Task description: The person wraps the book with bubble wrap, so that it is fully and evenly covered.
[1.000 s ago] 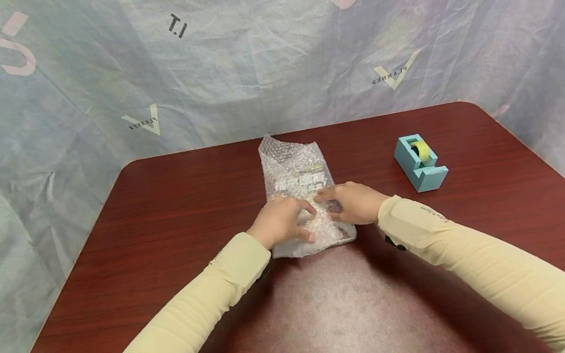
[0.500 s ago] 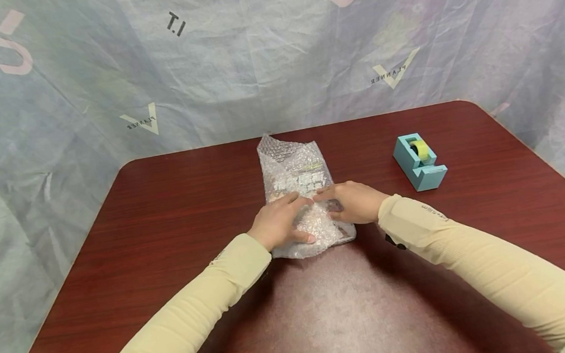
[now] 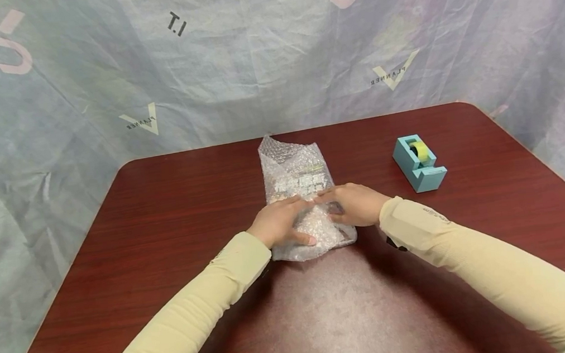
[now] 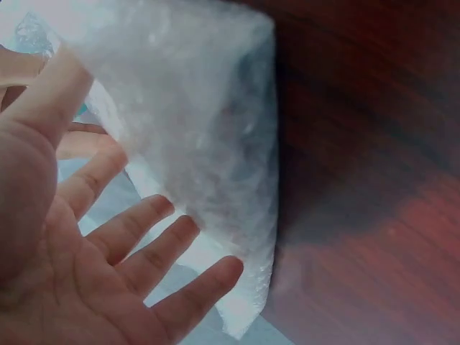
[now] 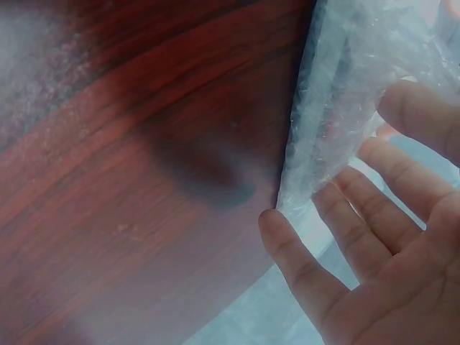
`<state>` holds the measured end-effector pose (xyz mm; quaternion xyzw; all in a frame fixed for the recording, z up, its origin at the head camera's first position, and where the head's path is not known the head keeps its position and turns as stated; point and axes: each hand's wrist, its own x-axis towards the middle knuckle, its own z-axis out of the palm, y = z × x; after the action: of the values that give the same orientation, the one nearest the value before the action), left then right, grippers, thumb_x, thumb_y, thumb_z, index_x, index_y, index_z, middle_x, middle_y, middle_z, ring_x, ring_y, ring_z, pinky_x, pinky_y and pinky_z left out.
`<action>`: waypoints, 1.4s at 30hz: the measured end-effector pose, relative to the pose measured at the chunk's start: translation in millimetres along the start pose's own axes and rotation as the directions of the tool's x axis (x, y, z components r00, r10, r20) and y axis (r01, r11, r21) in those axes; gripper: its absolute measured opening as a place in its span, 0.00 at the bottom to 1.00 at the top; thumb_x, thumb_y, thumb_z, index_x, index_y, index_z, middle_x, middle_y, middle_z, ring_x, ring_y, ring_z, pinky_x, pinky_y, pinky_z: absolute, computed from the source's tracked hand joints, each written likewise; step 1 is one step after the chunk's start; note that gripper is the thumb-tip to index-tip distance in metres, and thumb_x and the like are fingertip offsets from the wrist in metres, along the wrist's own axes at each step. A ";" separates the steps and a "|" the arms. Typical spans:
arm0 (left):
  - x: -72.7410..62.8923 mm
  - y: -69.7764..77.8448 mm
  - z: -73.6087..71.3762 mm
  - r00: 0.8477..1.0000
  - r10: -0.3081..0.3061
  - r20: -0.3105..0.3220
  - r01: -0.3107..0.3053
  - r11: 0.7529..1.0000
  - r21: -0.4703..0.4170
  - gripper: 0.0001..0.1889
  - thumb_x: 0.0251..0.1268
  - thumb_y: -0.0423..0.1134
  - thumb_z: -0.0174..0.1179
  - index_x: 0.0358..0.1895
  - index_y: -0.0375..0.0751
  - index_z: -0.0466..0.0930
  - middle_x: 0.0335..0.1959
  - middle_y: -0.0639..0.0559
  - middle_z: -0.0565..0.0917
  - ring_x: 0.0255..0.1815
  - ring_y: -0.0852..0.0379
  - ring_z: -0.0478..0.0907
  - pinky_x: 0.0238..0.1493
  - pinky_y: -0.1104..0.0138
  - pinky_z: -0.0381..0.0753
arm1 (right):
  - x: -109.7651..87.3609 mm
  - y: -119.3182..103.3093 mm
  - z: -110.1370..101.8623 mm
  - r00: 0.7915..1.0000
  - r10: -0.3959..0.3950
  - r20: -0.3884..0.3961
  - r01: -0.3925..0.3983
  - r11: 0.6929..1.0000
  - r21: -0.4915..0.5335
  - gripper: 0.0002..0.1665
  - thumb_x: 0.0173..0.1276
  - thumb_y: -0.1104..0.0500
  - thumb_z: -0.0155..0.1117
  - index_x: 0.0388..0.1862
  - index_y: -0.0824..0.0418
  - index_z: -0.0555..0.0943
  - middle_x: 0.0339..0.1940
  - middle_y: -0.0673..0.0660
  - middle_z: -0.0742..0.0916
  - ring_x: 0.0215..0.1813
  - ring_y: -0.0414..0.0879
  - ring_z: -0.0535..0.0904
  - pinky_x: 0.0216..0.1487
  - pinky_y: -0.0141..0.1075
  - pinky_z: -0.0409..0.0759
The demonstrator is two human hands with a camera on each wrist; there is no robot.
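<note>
A clear bubble wrap package (image 3: 298,166) lies flat on the table, with pale square shapes showing through from inside. What those shapes belong to is hard to make out. One corner of the wrap sticks up at its far left. My left hand (image 3: 277,222) rests on the package's near left part, fingers spread. From the opposite side my right hand (image 3: 358,204) touches the wrap, and the fingertips of both hands almost meet over its middle. In the left wrist view the fingers lie extended along the bubble wrap (image 4: 194,108); the right wrist view shows fingers against the wrap's edge (image 5: 338,93).
A light blue tape dispenser (image 3: 428,180) with a yellow roll stands on the right side of the dark red wooden table (image 3: 179,208). Behind the table hangs a grey printed cloth (image 3: 212,65).
My left hand's fingers have shifted slightly towards the right hand and lowered onto the wrap. The wrap's near edge has moved slightly towards me. My right hand stays nearly still.
</note>
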<state>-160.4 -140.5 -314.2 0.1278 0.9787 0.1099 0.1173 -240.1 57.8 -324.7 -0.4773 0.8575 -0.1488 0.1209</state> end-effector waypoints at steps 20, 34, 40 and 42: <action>-3.5 18.7 4.6 0.992 -0.046 0.120 0.036 0.996 0.082 0.52 0.53 0.64 0.74 0.74 0.40 0.60 0.77 0.35 0.58 0.79 0.40 0.54 0.76 0.52 0.60 | -23.6 -11.3 -1.2 0.999 -0.017 0.033 0.017 0.999 -0.027 0.27 0.67 0.62 0.71 0.65 0.64 0.81 0.66 0.67 0.81 0.59 0.59 0.81 0.57 0.52 0.80; -4.2 17.0 -1.5 0.986 -0.041 0.158 0.040 0.999 0.010 0.58 0.51 0.62 0.76 0.81 0.46 0.53 0.82 0.35 0.49 0.81 0.37 0.49 0.77 0.50 0.57 | -14.7 9.3 -16.1 0.994 -0.046 0.096 0.030 0.986 0.165 0.19 0.70 0.60 0.70 0.59 0.60 0.85 0.49 0.53 0.86 0.43 0.46 0.79 0.46 0.43 0.79; -3.3 19.1 -1.7 0.988 -0.037 0.152 0.029 0.998 0.056 0.56 0.52 0.63 0.75 0.80 0.44 0.56 0.81 0.34 0.51 0.80 0.37 0.52 0.75 0.49 0.62 | -6.6 22.8 -17.2 0.999 0.040 0.025 -0.046 0.961 0.273 0.18 0.74 0.59 0.65 0.60 0.62 0.84 0.55 0.58 0.87 0.52 0.51 0.84 0.52 0.48 0.82; -3.2 19.6 -1.4 0.988 -0.038 0.148 0.027 0.997 0.075 0.56 0.51 0.64 0.75 0.79 0.43 0.57 0.81 0.34 0.52 0.80 0.37 0.53 0.74 0.49 0.63 | -1.8 26.9 -15.5 0.995 0.083 -0.052 -0.065 0.957 0.282 0.17 0.75 0.59 0.64 0.58 0.63 0.85 0.53 0.59 0.88 0.50 0.51 0.86 0.50 0.49 0.83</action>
<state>-153.3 -123.1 -307.4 0.1240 0.9724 0.0623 0.1874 -265.6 75.0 -320.2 -0.4181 0.8485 -0.2790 0.1652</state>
